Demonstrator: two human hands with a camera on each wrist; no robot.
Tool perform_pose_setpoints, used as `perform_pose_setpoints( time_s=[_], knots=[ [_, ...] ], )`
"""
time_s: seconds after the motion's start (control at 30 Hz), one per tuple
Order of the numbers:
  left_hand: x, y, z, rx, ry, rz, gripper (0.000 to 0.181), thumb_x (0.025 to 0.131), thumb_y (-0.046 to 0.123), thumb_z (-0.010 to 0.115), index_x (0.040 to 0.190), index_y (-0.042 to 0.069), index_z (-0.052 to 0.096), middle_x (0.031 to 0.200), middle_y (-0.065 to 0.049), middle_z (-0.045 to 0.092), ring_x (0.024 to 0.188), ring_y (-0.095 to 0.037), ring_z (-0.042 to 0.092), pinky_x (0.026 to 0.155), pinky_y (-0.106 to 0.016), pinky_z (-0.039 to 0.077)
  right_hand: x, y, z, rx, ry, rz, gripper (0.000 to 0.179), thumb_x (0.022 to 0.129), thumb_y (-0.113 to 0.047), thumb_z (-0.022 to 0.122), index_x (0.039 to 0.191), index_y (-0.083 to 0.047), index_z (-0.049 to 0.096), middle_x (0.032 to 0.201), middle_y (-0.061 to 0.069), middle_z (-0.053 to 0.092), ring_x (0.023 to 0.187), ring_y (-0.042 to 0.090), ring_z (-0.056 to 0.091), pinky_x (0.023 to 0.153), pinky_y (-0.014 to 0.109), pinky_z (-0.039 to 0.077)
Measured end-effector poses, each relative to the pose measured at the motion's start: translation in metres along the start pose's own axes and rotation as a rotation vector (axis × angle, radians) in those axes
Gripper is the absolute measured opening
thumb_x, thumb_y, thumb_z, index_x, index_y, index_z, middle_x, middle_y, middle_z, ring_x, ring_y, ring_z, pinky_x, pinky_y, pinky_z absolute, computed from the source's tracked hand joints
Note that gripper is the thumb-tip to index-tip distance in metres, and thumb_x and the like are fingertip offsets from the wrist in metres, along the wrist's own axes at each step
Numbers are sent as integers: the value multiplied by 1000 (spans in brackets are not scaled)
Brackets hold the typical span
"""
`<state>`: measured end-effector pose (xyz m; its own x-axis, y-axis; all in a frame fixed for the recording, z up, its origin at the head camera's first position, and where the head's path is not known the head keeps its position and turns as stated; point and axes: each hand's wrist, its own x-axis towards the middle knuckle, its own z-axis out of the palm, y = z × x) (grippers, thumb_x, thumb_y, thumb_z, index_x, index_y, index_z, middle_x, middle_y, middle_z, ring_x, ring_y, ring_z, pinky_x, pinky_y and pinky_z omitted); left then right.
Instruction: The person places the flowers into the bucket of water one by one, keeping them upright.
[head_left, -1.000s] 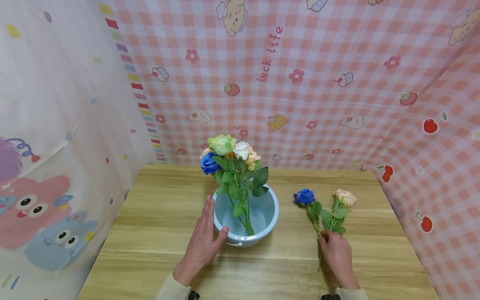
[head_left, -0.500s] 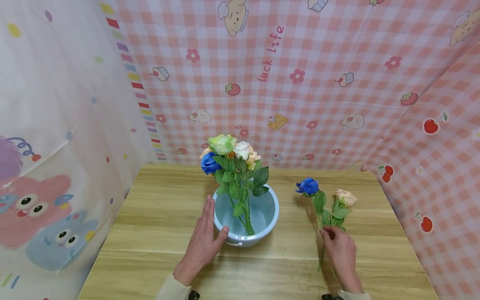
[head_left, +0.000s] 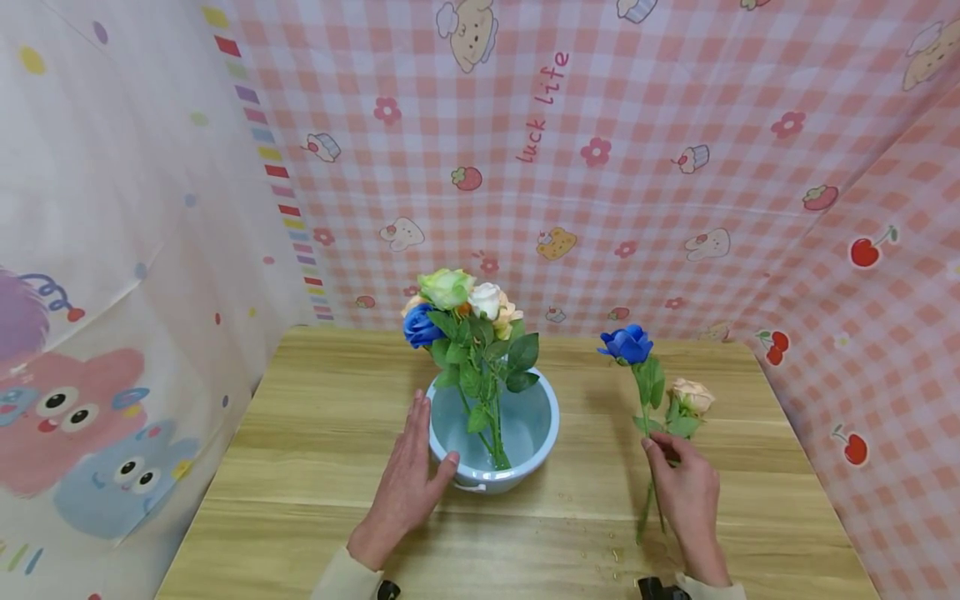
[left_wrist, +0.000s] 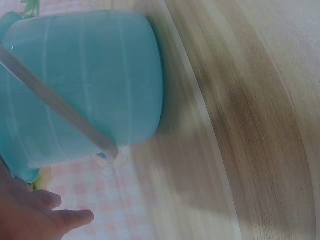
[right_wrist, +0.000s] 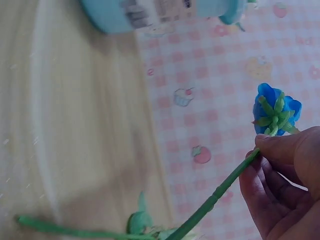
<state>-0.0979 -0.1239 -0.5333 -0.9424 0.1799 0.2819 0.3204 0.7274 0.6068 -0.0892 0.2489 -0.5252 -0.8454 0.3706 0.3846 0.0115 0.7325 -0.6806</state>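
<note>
My right hand pinches the green stem of a blue rose between thumb and fingers; the bloom is raised off the table. In the right wrist view the blue rose shows its underside above the fingertips. Behind that hand a peach rose lies on the table, its stem partly hidden. My left hand rests with straight fingers against the near left side of a light blue bucket. Inside the bucket stand several roses, among them a green-white one, a white one and a blue one.
Water drops lie on the wooden table between the bucket and the right forearm. A white handle hangs down the bucket's side. Pink checked cloth closes off the back and right, and a pale printed cloth the left.
My right hand has lifted the blue rose off the table, its bloom rising and shifting slightly right. The peach rose stays lying there. My left hand has kept its place at the bucket.
</note>
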Motion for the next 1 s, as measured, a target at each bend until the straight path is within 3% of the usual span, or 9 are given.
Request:
perform_pose_setpoints(
  time_s=[0.17,0.5,1.0],
  knots=[
    [1,1,-1,-4,-8,-9,86,102,37,56,165,0,11,173,-16,7,158,-34,14,118,-64,29,4,-13,-3,53,27,-3,13,91,-9,80,102,-3,80,91,13,78,77,16,70,64,6,41],
    [0,0,-1,-8,0,0,86,101,37,56,165,1,11,174,-13,6,157,-38,17,116,-67,30,7,-40,-4,168,31,13,13,91,-10,80,101,-3,80,93,11,78,78,-12,57,65,6,44],
    [-1,0,-1,-4,-2,1,86,102,41,54,165,1,11,174,-11,6,156,-38,18,116,-66,30,13,-78,1,315,16,-1,15,93,-10,78,105,-1,79,95,12,78,81,-11,61,67,7,49]
  ],
)
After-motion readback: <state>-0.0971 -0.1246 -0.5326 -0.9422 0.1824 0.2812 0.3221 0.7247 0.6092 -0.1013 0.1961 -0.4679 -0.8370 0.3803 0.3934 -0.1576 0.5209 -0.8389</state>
